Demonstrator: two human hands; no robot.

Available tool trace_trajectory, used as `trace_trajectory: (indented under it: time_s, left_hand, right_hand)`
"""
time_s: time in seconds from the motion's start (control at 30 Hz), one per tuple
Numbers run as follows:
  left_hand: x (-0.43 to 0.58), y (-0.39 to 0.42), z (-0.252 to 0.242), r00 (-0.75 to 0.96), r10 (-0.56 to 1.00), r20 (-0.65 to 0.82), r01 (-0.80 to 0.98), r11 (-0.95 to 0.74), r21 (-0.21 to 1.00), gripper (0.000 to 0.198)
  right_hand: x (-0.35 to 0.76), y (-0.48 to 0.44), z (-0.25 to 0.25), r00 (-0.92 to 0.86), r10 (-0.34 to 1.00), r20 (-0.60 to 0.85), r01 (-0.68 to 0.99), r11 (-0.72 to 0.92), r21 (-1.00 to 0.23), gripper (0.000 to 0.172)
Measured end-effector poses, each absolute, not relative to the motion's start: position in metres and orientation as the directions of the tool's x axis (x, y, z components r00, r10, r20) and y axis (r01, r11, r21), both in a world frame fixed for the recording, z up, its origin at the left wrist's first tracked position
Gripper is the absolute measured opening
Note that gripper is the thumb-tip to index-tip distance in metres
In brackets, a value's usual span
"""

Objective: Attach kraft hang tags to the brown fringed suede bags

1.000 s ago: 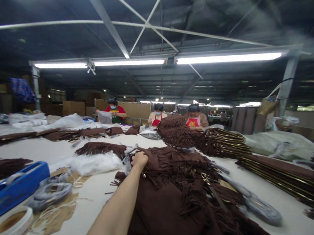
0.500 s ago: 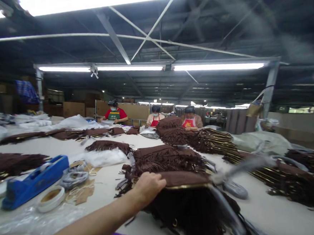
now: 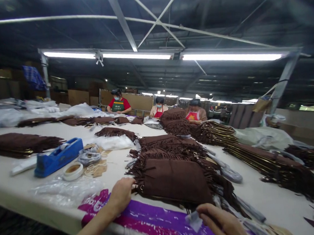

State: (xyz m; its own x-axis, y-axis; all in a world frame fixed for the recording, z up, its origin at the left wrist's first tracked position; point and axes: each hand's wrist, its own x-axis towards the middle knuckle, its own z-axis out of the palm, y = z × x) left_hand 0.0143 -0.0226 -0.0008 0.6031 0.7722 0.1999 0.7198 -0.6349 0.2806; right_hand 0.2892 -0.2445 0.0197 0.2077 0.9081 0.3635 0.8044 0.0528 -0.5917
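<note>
A brown suede fringed bag lies flat on top of a heap of like bags near the table's front edge. My left hand rests at the bag's left end, fingers curled on its corner, above a purple and white plastic bag. My right hand is low at the right, pinching a small pale tag or paper scrap beside the bag's lower right corner.
A blue tape dispenser, a tape roll, clear plastic film and cord lie to the left. Long rows of brown fringed bags run along the white table. Three people in aprons work at the far end.
My left hand pulled one fringed bag from farther up the heap toward me and laid it flat at the front. My right hand came into view holding the pale scrap.
</note>
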Motion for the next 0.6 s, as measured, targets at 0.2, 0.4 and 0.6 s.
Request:
trace_trajectory:
  time_s: [0.2, 0.4, 0.6]
  left_hand:
    - [0.029, -0.030, -0.006, 0.651, 0.730, 0.209, 0.615, -0.668, 0.419, 0.046]
    - [0.036, -0.031, -0.001, 0.579, 0.809, 0.104, 0.706, -0.561, 0.433, 0.019]
    - [0.033, -0.045, 0.011, 0.596, 0.802, 0.030, 0.701, -0.538, 0.467, 0.009]
  right_hand:
    - [0.206, -0.168, -0.004, 0.022, 0.918, 0.397, 0.907, 0.149, -0.394, 0.027]
    - [0.203, -0.150, -0.029, 0.147, 0.943, 0.300, 0.826, 0.050, -0.561, 0.027]
    - [0.173, -0.155, -0.030, 0.225, 0.940, 0.258, 0.638, 0.058, -0.768, 0.021]
